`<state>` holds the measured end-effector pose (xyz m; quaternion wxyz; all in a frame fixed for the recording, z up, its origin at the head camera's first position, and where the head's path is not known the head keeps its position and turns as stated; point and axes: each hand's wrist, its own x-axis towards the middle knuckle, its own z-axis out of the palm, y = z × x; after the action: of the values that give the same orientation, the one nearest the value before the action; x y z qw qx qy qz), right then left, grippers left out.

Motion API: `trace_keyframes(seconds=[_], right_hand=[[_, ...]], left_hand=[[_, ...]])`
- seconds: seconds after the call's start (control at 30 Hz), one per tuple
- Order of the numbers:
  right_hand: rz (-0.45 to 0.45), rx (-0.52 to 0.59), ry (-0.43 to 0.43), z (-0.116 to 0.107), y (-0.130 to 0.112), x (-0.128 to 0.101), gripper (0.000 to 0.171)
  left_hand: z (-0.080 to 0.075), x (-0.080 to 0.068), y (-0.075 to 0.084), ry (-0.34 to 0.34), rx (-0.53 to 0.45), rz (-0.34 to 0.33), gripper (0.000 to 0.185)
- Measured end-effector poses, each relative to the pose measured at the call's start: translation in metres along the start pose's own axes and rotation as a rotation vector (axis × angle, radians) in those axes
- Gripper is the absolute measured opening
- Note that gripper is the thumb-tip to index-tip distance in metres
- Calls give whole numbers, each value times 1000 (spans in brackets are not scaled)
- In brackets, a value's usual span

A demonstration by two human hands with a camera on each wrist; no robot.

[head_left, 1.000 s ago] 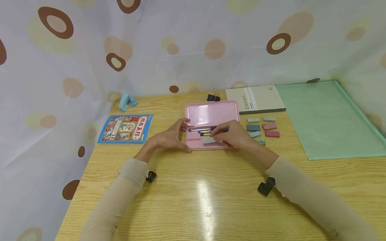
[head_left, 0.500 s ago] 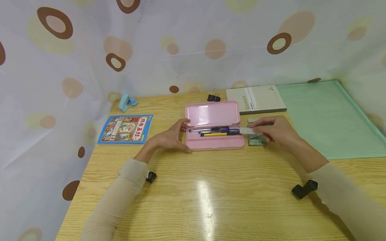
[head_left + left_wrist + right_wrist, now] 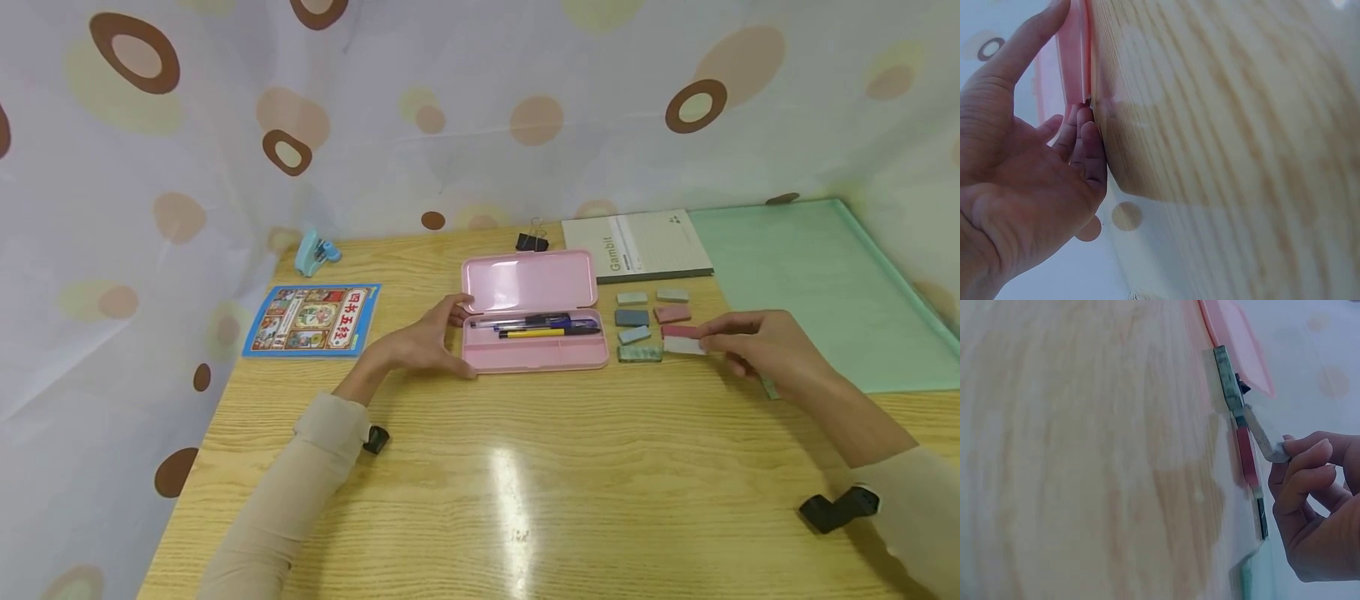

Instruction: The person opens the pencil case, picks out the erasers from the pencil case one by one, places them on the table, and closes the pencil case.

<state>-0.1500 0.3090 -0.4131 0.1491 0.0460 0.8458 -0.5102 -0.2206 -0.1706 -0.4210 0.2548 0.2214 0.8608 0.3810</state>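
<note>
An open pink pencil case (image 3: 504, 357) lies at the middle of the table, lid folded back. Several pens (image 3: 549, 332) lie in its rear section; the front section holds nothing. At the case's left end my left hand (image 3: 426, 343) has its thumb at the front corner and fingers at the hinge side, also seen in the left wrist view beside the pink case (image 3: 1074, 59). My right hand (image 3: 776, 348) pinches a pale grey eraser (image 3: 1261, 432) between thumb and fingertips. In the head view it overlaps the front of a dark pink eraser (image 3: 678, 332).
Right of the case sit other erasers in two columns, including a marbled green one (image 3: 640, 354) and a blue one (image 3: 632, 317). Behind are a notebook (image 3: 652, 242) and binder clip (image 3: 532, 242). A green mat (image 3: 825, 292) lies right, a blue-edged booklet (image 3: 311, 321) left.
My right hand has lifted the pale eraser out of the case's front section and carried it right, past the first column of erasers. The left hand has stayed at the case.
</note>
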Motion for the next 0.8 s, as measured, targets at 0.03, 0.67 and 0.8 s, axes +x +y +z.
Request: trace_keyframes(seconds=[0.03, 0.67, 0.8], right_hand=[[0, 7, 1, -1, 2, -1, 33], [-8, -81, -64, -3, 2, 0, 38], [-30, -85, -52, -2, 1, 2, 40]], left_hand=[[0, 0, 0, 1, 1, 2, 115], [0, 0, 0, -1, -5, 8, 115], [0, 0, 1, 0, -4, 7, 115]])
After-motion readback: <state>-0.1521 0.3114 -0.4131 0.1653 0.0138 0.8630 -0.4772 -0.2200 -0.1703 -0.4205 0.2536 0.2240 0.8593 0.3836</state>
